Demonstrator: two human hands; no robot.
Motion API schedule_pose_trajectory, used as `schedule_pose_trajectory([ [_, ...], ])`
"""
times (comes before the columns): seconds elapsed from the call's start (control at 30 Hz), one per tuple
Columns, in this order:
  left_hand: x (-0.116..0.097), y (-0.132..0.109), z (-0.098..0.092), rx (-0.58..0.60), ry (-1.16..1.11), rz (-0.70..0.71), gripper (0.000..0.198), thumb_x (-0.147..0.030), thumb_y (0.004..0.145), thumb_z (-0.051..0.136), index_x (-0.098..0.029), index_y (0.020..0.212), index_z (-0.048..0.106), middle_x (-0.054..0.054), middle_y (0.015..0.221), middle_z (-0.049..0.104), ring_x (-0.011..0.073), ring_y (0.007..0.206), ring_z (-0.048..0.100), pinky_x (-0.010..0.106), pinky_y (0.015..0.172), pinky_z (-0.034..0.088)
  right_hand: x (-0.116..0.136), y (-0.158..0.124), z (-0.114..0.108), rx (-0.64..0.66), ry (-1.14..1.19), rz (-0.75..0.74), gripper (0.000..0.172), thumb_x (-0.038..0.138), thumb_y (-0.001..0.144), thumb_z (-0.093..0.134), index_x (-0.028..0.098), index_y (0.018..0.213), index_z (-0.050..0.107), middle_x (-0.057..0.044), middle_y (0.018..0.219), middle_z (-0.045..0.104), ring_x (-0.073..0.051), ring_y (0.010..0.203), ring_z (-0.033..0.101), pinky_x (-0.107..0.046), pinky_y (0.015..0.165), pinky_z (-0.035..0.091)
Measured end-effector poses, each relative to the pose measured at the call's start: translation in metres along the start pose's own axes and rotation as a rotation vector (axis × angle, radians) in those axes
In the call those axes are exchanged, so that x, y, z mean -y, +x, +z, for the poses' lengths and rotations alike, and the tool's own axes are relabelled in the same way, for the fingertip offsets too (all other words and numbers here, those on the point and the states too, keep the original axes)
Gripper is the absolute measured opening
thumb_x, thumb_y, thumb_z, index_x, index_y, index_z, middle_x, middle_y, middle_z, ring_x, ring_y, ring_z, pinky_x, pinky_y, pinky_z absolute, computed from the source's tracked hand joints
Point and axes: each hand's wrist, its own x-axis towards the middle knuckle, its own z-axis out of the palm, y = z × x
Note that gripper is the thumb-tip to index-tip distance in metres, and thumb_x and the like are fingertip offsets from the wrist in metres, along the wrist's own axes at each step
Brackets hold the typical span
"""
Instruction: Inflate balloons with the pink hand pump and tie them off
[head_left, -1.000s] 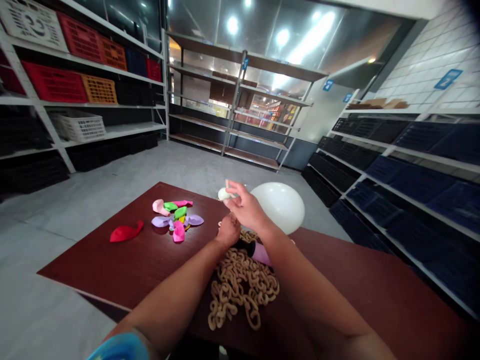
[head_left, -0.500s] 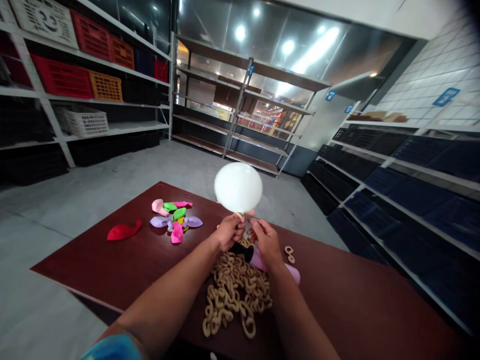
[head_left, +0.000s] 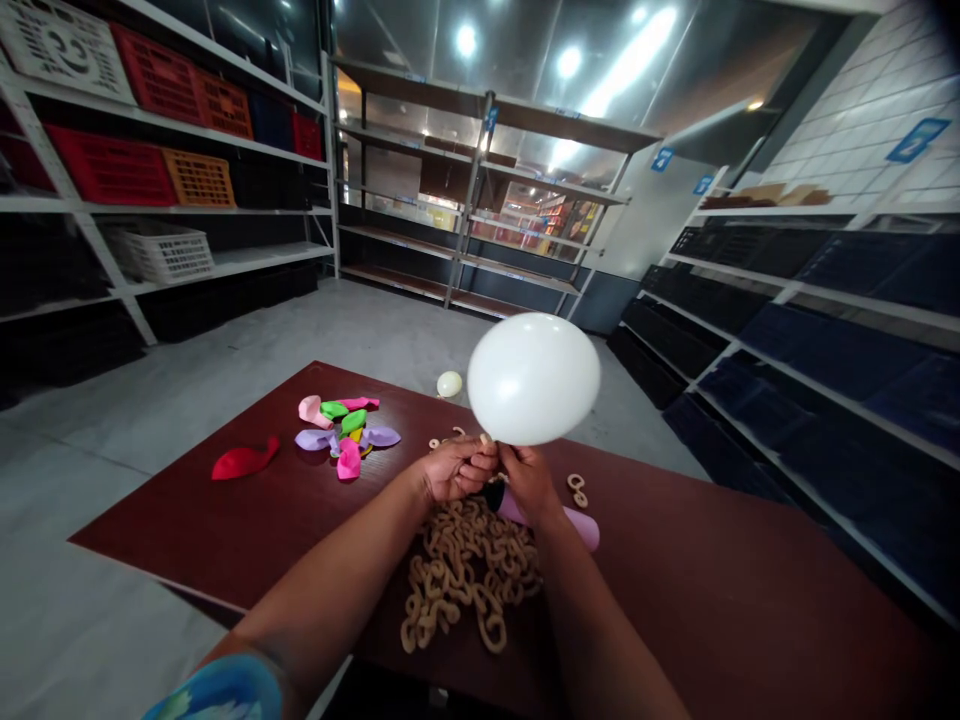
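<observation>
An inflated white balloon [head_left: 533, 377] stands above both my hands, neck down. My left hand [head_left: 453, 469] and my right hand [head_left: 528, 476] are closed, pinching the balloon's neck between them. Below the hands lies a heap of tan ring-shaped clips [head_left: 465, 570] on the dark red table [head_left: 712, 590]. A pink hand pump [head_left: 555, 518] with a black nozzle lies just under my right hand. A small white balloon [head_left: 449, 384] sits at the table's far edge.
Several flat coloured balloons [head_left: 345, 438] and one red balloon [head_left: 241, 461] lie at the table's left. Two loose clips [head_left: 577, 489] rest right of the pump. Shelving with crates lines the left wall and dark bins the right wall; grey floor lies beyond.
The white balloon came off the table up into both hands and now leans a little to the right. The small white balloon left my right hand and lies on the table.
</observation>
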Motion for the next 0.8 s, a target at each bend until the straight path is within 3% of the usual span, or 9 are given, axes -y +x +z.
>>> schedule_pose_trajectory([
  [0.1, -0.001, 0.002, -0.002, -0.069, 0.042, 0.071, 0.025, -0.024, 0.072, 0.060, -0.015, 0.071, 0.037, -0.008, 0.058, 0.020, 0.0001, 0.039, 0.013, 0.011, 0.034, 0.009, 0.009, -0.002, -0.001, -0.146, -0.132, 0.021, 0.034, 0.050, 0.069, 0.058, 0.017, 0.077, 0.065, 0.000, 0.057, 0.059, -0.013, 0.053, 0.050, -0.025, 0.051, 0.040],
  [0.17, 0.001, 0.006, -0.004, -0.170, 0.111, 0.140, 0.021, -0.025, 0.072, 0.057, -0.016, 0.071, 0.038, -0.008, 0.057, 0.022, 0.0004, 0.039, 0.013, 0.013, 0.035, 0.007, 0.012, -0.004, -0.001, -0.177, -0.216, 0.000, 0.033, 0.049, 0.069, 0.057, 0.017, 0.074, 0.065, -0.001, 0.057, 0.059, -0.012, 0.053, 0.049, -0.024, 0.051, 0.039],
  [0.33, 0.013, 0.022, -0.010, -0.555, 0.473, 0.313, 0.019, -0.033, 0.079, 0.044, -0.017, 0.068, 0.042, -0.007, 0.050, 0.032, 0.0035, 0.036, 0.022, 0.017, 0.036, 0.016, 0.017, -0.007, 0.002, -0.102, -0.314, -0.039, 0.027, 0.044, 0.072, 0.056, 0.017, 0.072, 0.063, -0.001, 0.061, 0.060, -0.013, 0.057, 0.050, -0.024, 0.054, 0.040],
  [0.5, 0.017, 0.027, -0.013, -0.812, 0.959, 0.436, 0.031, -0.039, 0.082, 0.039, -0.016, 0.062, 0.046, -0.003, 0.052, 0.042, 0.0071, 0.046, 0.036, 0.021, 0.046, 0.028, 0.021, -0.010, 0.002, 0.000, -0.355, -0.086, 0.019, 0.034, 0.074, 0.054, 0.018, 0.079, 0.062, 0.000, 0.065, 0.060, -0.013, 0.058, 0.052, -0.024, 0.057, 0.042],
  [0.8, 0.016, 0.021, -0.006, -0.910, 1.514, 0.473, 0.028, -0.028, 0.086, 0.033, -0.017, 0.068, 0.052, 0.001, 0.063, 0.053, 0.0118, 0.061, 0.047, 0.024, 0.060, 0.032, 0.033, -0.008, -0.004, 0.071, -0.593, -0.474, 0.017, 0.020, 0.081, 0.043, 0.020, 0.084, 0.060, -0.005, 0.088, 0.056, -0.015, 0.083, 0.054, -0.027, 0.076, 0.043],
])
